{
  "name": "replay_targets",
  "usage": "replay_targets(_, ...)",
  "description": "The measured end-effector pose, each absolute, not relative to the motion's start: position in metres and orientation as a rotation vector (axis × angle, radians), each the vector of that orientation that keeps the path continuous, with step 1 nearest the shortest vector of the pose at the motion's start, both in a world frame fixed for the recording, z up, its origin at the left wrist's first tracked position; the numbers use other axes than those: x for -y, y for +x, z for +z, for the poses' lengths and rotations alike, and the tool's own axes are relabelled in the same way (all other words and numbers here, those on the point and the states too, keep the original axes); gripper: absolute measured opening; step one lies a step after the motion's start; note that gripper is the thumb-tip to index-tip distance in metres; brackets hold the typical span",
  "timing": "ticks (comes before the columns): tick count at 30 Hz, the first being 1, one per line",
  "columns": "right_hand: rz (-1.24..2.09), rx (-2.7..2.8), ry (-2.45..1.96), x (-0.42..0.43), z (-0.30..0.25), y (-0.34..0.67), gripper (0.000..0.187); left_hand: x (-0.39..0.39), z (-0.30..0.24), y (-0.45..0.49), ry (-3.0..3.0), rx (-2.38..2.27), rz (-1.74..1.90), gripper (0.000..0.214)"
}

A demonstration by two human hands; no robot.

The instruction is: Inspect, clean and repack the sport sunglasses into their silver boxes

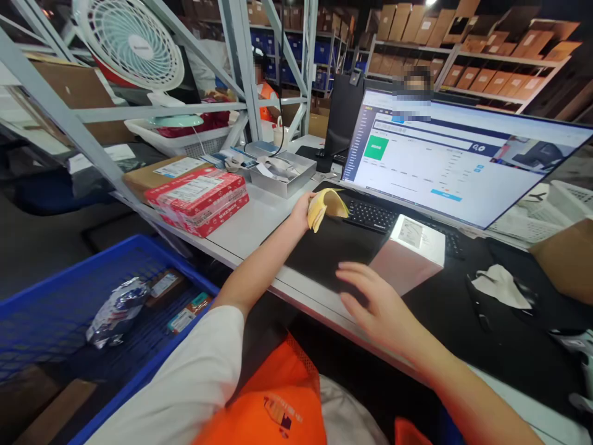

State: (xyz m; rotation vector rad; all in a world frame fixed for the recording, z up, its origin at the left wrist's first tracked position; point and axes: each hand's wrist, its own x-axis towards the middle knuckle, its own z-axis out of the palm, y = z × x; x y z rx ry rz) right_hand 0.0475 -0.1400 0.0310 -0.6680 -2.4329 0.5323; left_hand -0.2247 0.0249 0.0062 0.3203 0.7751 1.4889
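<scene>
Yellow sheet (319, 210): likely light, pliable; pinch its edge.
Left hand (302, 212): fingers clamp its near end.
Right hand (373, 298): fingers apart, sheet beyond them.

Yeah, that's a warehouse: shelves (509, 59) full of cardboard boxes (475, 78) behind the monitor (407, 170), labelled parcels (199, 196) left of it.
</scene>
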Motion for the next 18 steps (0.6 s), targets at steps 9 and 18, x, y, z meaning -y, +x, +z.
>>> replay_targets(9, 0.474, 2.170, -0.656, 0.064, 0.001, -0.046, 0.044, -0.016, 0.000, -0.222, 0.295, -0.664, 1.476, 0.023)
replay_targets(18, 0.523, 2.206, -0.675, 0.052, -0.021, -0.034, 0.056, -0.003, 0.009, -0.209, 0.285, -0.638, 1.467, 0.027)
